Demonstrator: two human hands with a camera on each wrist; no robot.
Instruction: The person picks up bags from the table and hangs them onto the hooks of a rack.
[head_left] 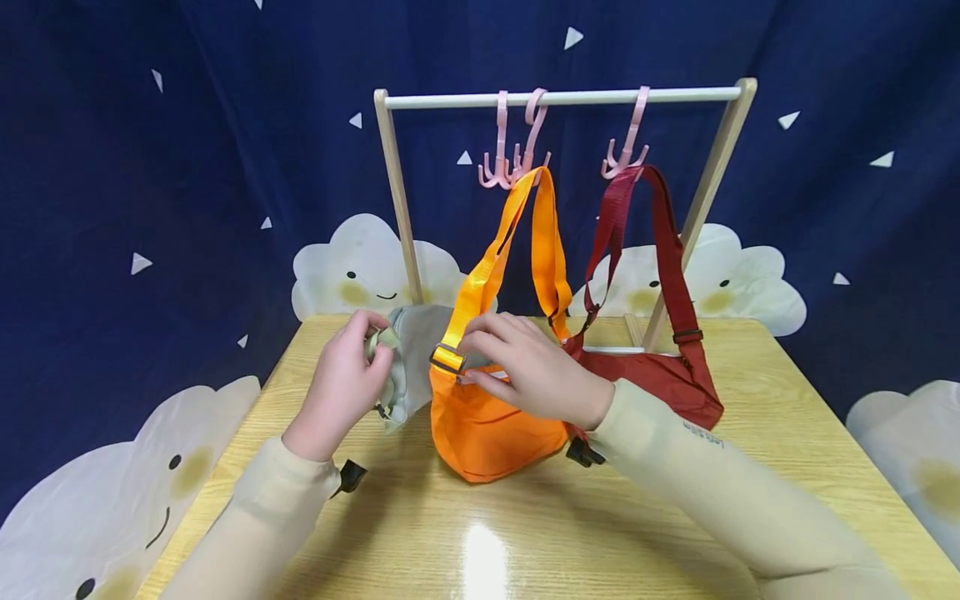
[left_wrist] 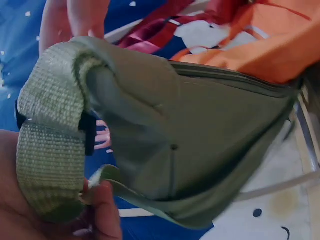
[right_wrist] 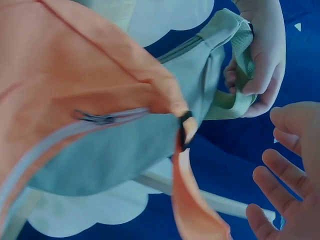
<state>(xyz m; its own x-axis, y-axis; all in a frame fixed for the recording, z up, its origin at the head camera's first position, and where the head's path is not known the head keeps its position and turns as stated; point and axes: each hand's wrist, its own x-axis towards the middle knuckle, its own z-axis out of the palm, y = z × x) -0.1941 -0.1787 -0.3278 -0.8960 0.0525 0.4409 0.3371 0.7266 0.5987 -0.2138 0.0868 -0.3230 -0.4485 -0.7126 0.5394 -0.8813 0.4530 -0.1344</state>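
My left hand (head_left: 347,375) grips the webbing strap (left_wrist: 52,130) of a grey-green sling bag (head_left: 423,346), left of the others. The bag is lifted above the table, partly behind an orange bag (head_left: 495,433). That orange bag hangs by its strap (head_left: 487,283) from a pink hook, its lower end close to the tabletop. In front of the orange bag is my right hand (head_left: 536,367), near the strap's black buckle (head_left: 447,358). Seen from the right wrist, its fingers (right_wrist: 282,180) are spread apart and hold nothing.
A wooden rack with a white rail (head_left: 585,97) stands at the back of the table (head_left: 420,533). Pink hooks (head_left: 498,150) hang from it. A dark red bag (head_left: 660,379) hangs at right. Behind is a blue curtain (head_left: 225,100) with clouds.
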